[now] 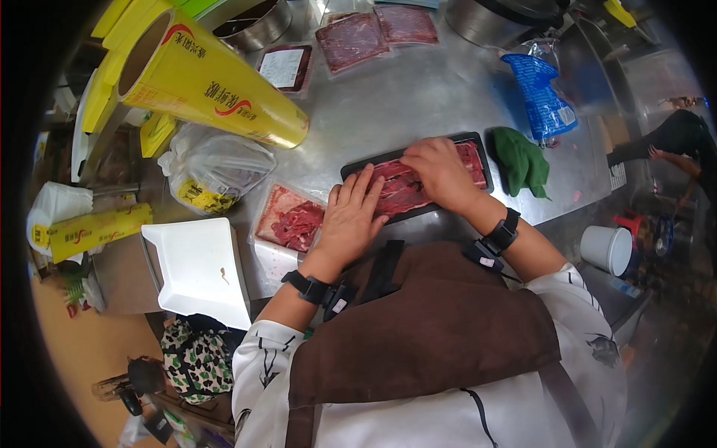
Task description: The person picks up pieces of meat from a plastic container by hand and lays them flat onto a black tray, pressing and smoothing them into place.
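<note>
A long black tray (pixel 484 158) filled with strips of red meat (pixel 399 190) lies on the steel table in front of me. My left hand (pixel 351 216) rests over the tray's left end, its fingers stretched out and apart on the meat. Over the middle right of the tray, my right hand (pixel 442 173) has its fingers bent down onto the meat; whether they pinch a piece is hidden. Left of the black tray, partly beside my left hand, is a clear-wrapped pack with a heap of red meat pieces (pixel 297 224).
A big yellow film roll (pixel 216 82), a plastic bag (pixel 216 168) and a white bin (pixel 202 269) stand left. Wrapped meat packs (pixel 351 41) lie at the back. Right are a green cloth (pixel 519 159), a blue packet (pixel 541 97) and a white bucket (pixel 606 249). A person stands far right.
</note>
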A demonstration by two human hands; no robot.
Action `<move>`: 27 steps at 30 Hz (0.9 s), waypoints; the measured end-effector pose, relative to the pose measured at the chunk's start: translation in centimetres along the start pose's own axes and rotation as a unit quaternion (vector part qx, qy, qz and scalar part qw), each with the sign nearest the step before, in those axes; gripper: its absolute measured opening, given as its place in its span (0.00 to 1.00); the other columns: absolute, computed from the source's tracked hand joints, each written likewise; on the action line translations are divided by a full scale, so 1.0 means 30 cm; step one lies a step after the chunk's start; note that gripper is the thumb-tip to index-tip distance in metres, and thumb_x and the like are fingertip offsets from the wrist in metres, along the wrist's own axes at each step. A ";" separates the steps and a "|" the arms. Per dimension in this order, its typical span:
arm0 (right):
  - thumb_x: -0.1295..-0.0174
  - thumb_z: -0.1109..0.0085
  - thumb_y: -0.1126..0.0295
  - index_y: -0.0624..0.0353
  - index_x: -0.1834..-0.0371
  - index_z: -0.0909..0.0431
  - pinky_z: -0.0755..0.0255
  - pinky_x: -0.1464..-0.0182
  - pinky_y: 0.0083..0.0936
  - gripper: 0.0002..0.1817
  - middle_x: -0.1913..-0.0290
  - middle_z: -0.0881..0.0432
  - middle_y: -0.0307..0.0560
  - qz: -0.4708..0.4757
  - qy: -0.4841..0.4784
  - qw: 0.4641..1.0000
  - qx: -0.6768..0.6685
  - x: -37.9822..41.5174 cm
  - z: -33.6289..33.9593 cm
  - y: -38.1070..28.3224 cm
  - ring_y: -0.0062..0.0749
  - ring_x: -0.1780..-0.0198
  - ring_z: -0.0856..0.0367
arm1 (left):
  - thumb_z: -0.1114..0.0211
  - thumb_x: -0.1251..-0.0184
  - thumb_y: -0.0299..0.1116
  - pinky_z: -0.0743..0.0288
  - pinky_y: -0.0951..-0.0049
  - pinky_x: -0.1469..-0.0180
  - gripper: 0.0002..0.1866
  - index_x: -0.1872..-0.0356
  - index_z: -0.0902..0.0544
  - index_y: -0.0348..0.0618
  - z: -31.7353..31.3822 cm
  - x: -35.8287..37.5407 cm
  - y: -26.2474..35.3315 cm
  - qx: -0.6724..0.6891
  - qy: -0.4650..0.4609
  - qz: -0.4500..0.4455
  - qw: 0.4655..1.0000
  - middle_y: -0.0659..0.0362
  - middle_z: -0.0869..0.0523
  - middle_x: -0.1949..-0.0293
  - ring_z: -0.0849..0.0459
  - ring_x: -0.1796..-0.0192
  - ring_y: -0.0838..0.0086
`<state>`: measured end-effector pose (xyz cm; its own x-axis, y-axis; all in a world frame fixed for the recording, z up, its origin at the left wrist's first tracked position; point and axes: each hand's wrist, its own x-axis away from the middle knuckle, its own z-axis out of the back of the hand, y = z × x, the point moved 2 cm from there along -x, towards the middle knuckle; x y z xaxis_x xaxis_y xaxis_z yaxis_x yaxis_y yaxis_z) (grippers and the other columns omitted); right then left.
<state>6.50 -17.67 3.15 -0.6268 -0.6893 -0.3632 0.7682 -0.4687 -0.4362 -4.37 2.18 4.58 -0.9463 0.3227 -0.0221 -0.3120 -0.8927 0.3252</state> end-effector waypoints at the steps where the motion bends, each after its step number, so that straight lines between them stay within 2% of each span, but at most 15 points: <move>1: 0.47 0.39 0.74 0.58 0.52 0.15 0.35 0.34 0.45 0.17 0.48 0.17 0.45 0.024 -0.016 1.000 0.001 0.008 0.003 -0.007 0.44 0.41 0.24 | 0.30 0.36 0.43 0.41 0.52 0.28 0.39 0.27 0.33 0.39 -0.005 -0.002 0.000 0.004 0.000 -0.008 1.000 0.47 0.35 0.26 0.35 0.27 0.52; 4: 0.48 0.39 0.75 0.59 0.51 0.15 0.38 0.32 0.48 0.18 0.46 0.17 0.45 0.052 -0.059 0.996 0.037 0.035 -0.010 -0.006 0.42 0.38 0.26 | 0.30 0.36 0.44 0.41 0.51 0.28 0.39 0.28 0.33 0.36 -0.033 -0.002 -0.010 0.009 -0.005 -0.023 1.000 0.47 0.32 0.28 0.35 0.27 0.52; 10: 0.49 0.39 0.75 0.60 0.52 0.15 0.38 0.32 0.48 0.19 0.50 0.18 0.45 -0.022 -0.018 0.998 0.058 0.040 0.004 0.016 0.42 0.38 0.26 | 0.30 0.36 0.43 0.41 0.51 0.27 0.38 0.29 0.32 0.35 -0.049 -0.006 -0.019 0.010 -0.020 -0.019 1.000 0.48 0.31 0.29 0.34 0.28 0.52; 13: 0.49 0.39 0.75 0.60 0.53 0.14 0.38 0.32 0.48 0.18 0.51 0.19 0.45 -0.020 0.030 0.998 0.051 0.033 0.019 0.006 0.43 0.39 0.26 | 0.30 0.37 0.43 0.41 0.51 0.27 0.37 0.30 0.31 0.35 -0.041 -0.016 -0.019 0.006 -0.007 -0.025 1.000 0.48 0.30 0.30 0.34 0.29 0.51; 15: 0.49 0.40 0.75 0.61 0.53 0.14 0.38 0.32 0.48 0.17 0.51 0.19 0.45 0.003 0.018 1.000 0.021 0.025 0.018 -0.002 0.43 0.39 0.26 | 0.31 0.36 0.42 0.41 0.51 0.27 0.36 0.30 0.30 0.35 -0.021 -0.035 -0.008 0.006 0.013 -0.027 1.000 0.48 0.30 0.30 0.33 0.29 0.51; 19: 0.48 0.40 0.74 0.60 0.53 0.15 0.39 0.30 0.48 0.17 0.49 0.18 0.45 0.058 -0.035 0.998 0.006 0.037 -0.019 -0.004 0.43 0.40 0.26 | 0.33 0.34 0.41 0.42 0.50 0.26 0.33 0.31 0.29 0.34 -0.064 -0.078 -0.010 0.035 -0.017 -0.086 0.996 0.48 0.31 0.29 0.34 0.28 0.52; 27: 0.45 0.41 0.74 0.59 0.50 0.16 0.41 0.28 0.49 0.18 0.49 0.19 0.45 0.009 -0.033 0.999 0.025 0.036 -0.030 0.001 0.42 0.38 0.27 | 0.34 0.34 0.42 0.41 0.49 0.26 0.34 0.31 0.30 0.34 -0.086 -0.088 -0.021 0.033 -0.033 -0.085 0.995 0.47 0.32 0.28 0.35 0.27 0.52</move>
<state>5.72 -17.92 2.01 -0.6048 -0.7317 -0.3144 0.7853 -0.4821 -0.3886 -1.90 1.08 1.98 -0.8721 0.4889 -0.0201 -0.4582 -0.8016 0.3840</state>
